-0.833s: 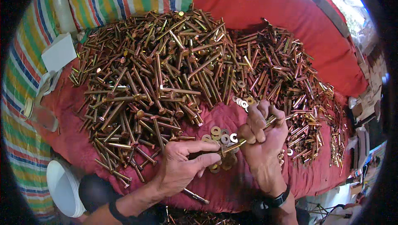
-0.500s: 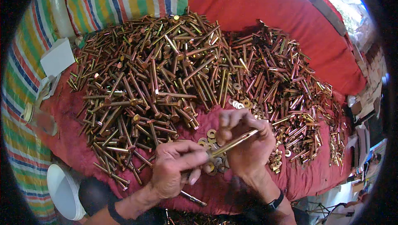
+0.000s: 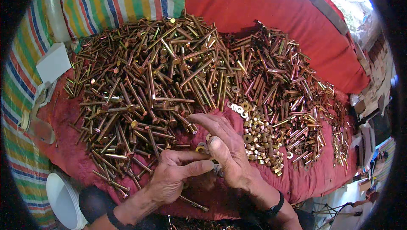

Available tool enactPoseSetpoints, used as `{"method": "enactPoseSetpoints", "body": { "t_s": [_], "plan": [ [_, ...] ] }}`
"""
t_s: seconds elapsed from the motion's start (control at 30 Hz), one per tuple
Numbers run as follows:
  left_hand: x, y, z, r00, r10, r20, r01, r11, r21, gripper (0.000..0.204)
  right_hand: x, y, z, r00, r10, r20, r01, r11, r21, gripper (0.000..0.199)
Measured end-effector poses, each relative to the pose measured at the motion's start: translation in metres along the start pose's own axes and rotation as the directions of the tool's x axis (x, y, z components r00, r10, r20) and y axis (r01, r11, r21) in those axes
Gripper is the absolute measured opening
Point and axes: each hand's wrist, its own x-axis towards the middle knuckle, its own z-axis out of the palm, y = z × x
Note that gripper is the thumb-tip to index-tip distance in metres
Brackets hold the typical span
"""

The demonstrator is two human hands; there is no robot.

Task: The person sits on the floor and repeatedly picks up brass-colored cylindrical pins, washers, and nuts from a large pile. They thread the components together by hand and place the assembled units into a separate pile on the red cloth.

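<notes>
My left hand (image 3: 171, 177) is closed in a pinch, thumb and forefinger pointing right against my right hand. The bolt it gripped a moment earlier is now hidden behind the right hand. My right hand (image 3: 227, 151) is open, its fingers stretched together up and left and its thumb raised. Brass-coloured washers (image 3: 202, 147) show between the hands, partly covered. Below the left hand, a single long bolt (image 3: 193, 203) pokes out over the red cloth; its other end is hidden.
A large heap of long hex bolts (image 3: 140, 98) fills the left and middle, and shorter ones (image 3: 288, 73) spread right. Small nuts (image 3: 263, 143) lie right of my hands. A white bucket (image 3: 63, 200), a clear jar (image 3: 40, 130) and a white box (image 3: 54, 62) stand left.
My right hand has moved left and down over the bolt, its curled fingers now straightened. The bolt has gone out of sight. The view has shifted slightly.
</notes>
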Motion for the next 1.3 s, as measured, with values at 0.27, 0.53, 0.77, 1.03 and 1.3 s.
{"method": "enactPoseSetpoints", "body": {
  "t_s": [0.27, 0.53, 0.77, 1.03, 1.3],
  "plan": [
    [0.014, 0.008, 0.004, 0.898, 0.431, 0.086, -0.415, 0.77, 0.485, 0.028, -0.004, -0.006, 0.0, 0.976, 0.064, -0.206, -0.078, 0.995, -0.061, 0.048],
    [-0.002, -0.003, -0.005, 0.896, 0.445, -0.007, -0.377, 0.766, 0.52, 0.033, -0.006, -0.01, -0.005, 0.982, -0.168, -0.082, 0.143, 0.956, -0.256, 0.04],
    [-0.005, -0.006, -0.016, 0.726, 0.642, 0.246, -0.505, 0.255, 0.824, 0.026, -0.014, -0.012, -0.01, 0.961, -0.254, 0.112, 0.27, 0.947, -0.175, 0.052],
    [-0.006, -0.014, -0.022, 0.684, 0.661, 0.308, -0.536, 0.17, 0.827, 0.026, -0.031, -0.011, -0.002, 0.987, -0.054, 0.152, 0.069, 0.993, -0.096, 0.026],
    [-0.007, -0.016, -0.019, 0.656, 0.671, 0.345, -0.567, 0.136, 0.812, 0.029, -0.037, 0.003, -0.002, 0.942, -0.244, 0.229, 0.297, 0.924, -0.239, 0.048]
  ]
}}
